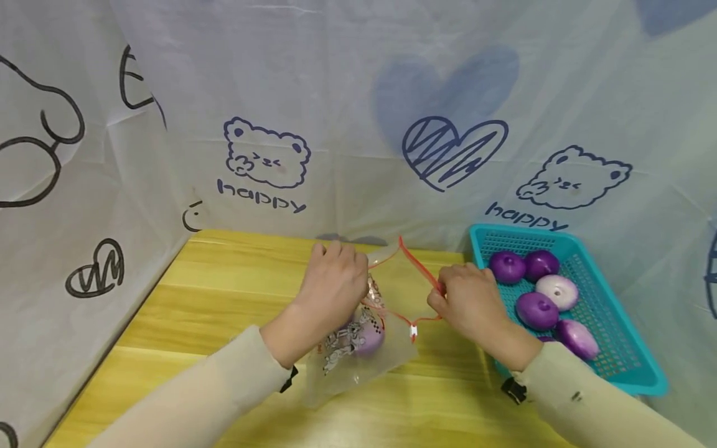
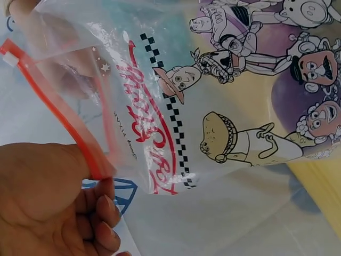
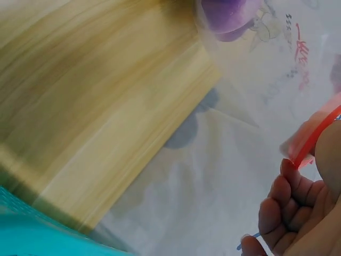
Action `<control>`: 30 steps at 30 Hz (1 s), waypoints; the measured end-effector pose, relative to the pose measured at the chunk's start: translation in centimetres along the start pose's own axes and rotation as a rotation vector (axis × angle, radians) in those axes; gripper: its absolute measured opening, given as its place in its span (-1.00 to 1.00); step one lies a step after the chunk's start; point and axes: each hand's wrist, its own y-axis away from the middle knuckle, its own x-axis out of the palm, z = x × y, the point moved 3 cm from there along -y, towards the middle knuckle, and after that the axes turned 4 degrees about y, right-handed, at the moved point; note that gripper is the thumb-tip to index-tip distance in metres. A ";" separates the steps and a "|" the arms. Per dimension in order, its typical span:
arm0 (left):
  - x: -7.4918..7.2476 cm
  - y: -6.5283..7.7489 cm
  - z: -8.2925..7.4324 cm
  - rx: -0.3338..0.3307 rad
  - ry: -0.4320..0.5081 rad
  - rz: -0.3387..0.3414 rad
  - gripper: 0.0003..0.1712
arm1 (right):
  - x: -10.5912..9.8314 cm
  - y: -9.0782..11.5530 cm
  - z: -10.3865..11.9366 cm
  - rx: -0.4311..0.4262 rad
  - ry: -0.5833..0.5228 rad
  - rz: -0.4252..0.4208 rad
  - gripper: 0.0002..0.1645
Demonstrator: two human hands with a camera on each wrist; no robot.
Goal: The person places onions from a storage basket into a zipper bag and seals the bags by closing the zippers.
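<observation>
Landmark: turquoise basket, at the right of the yellow wood-grain tabletop. Translucent plastic bag is left of the basket and apart from it, its mouth spread, the two sides of its red zip edge parted between the hands. Left hand, the farther of the two from the basket, pinches the zip edge between thumb and forefinger at one end of the mouth; the other fingers are curled in. Right hand, just beside the basket's left side, pinches the opposite end of the same edge with thumb and fingertips. White slider sits on the near strip, left of the basket, between the hands. Inside the bag, pale-purple piece shows through the film; left-wrist view gives darker purple behind the print as well, count unclear. Print: black-outlined cartoon figures, checkered bands, red script lettering. Within the basket: onion-shaped pieces, at least six, some deep purple, others white or white-and-purple; one is partly covered by the right forearm. Behind the basket hangs white sheet bearing bear and heart drawings.
</observation>
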 end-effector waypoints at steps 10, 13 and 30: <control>0.0 0.7 0.3 0.057 0.060 -0.093 -0.66 | -0.2 -0.1 0.2 -0.016 -0.020 -0.045 -0.76; 0.1 0.7 0.4 0.050 0.074 -0.096 -0.68 | -0.2 0.0 0.2 -0.017 -0.018 -0.055 -0.77; 0.2 0.7 0.4 0.031 0.113 -0.087 -0.68 | -0.8 0.0 -0.3 -0.089 -0.001 -0.161 -0.88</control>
